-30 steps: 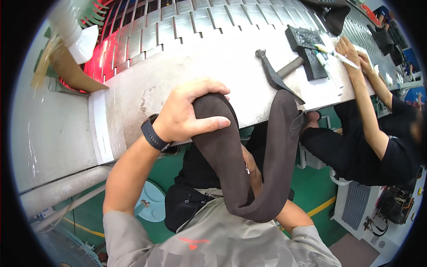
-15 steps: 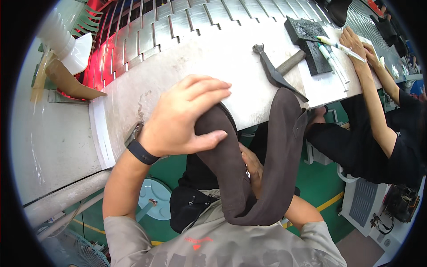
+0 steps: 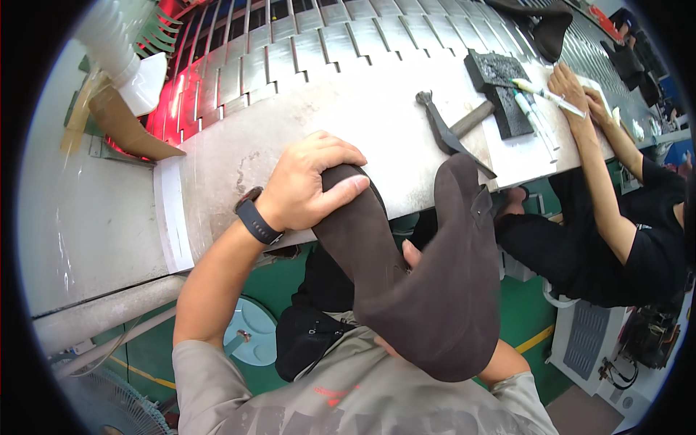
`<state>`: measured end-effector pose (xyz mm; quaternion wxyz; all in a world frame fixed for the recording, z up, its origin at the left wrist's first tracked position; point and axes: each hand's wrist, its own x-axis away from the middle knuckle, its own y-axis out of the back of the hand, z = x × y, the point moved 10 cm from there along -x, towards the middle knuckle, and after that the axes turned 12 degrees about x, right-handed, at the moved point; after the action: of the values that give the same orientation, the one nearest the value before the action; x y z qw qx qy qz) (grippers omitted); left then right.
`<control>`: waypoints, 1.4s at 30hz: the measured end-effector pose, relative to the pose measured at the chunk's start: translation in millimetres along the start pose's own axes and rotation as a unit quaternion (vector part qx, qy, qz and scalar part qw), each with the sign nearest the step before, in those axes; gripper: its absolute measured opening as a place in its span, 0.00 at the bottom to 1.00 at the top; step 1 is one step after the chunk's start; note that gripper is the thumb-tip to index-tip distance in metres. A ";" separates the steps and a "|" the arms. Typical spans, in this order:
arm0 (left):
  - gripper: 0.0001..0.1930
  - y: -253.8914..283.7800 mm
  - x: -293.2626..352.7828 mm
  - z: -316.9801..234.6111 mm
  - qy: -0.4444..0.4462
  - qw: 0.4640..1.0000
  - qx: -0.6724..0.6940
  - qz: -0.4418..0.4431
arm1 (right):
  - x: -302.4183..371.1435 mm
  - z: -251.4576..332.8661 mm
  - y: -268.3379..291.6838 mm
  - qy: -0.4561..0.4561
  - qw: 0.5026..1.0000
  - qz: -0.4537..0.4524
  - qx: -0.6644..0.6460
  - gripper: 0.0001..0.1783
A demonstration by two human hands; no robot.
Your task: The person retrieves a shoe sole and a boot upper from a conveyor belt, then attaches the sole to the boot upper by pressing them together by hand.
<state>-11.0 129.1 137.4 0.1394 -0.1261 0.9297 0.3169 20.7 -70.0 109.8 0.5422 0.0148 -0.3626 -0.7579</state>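
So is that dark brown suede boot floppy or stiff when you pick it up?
Probably soft: the dark brown suede boot bends under the left hand. Its matte nap likely grips rather than slips. It seems light, held off the table.

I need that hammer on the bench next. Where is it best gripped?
Probably by the pale handle, coming from the right: that end lies bare on the bench, pointing toward the black block, while the dark curved head is narrow and awkward.

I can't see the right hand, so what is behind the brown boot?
Behind the brown boot, only one fingertip of the right hand shows at its edge; the rest of that hand is covered. The left hand grips the boot's toe from above, at the table edge.
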 end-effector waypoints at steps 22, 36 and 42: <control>0.21 39.6 147.2 -9.5 0.043 0.921 -0.273 -0.274 | -274.1 208.3 264.1 0.207 0.911 -0.356 -0.011 0.26; 0.22 35.3 143.8 -6.6 0.045 0.918 -0.303 -0.253 | -323.7 66.7 87.4 0.109 0.917 -0.322 0.207 0.28; 0.20 34.1 142.9 -2.9 0.052 0.910 -0.327 -0.248 | -276.3 80.8 40.8 0.199 0.876 -0.290 0.330 0.26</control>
<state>-155.3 132.6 110.0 0.1159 -0.4075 0.7186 0.5514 133.9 197.1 90.0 0.3219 0.4482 -0.4558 -0.6984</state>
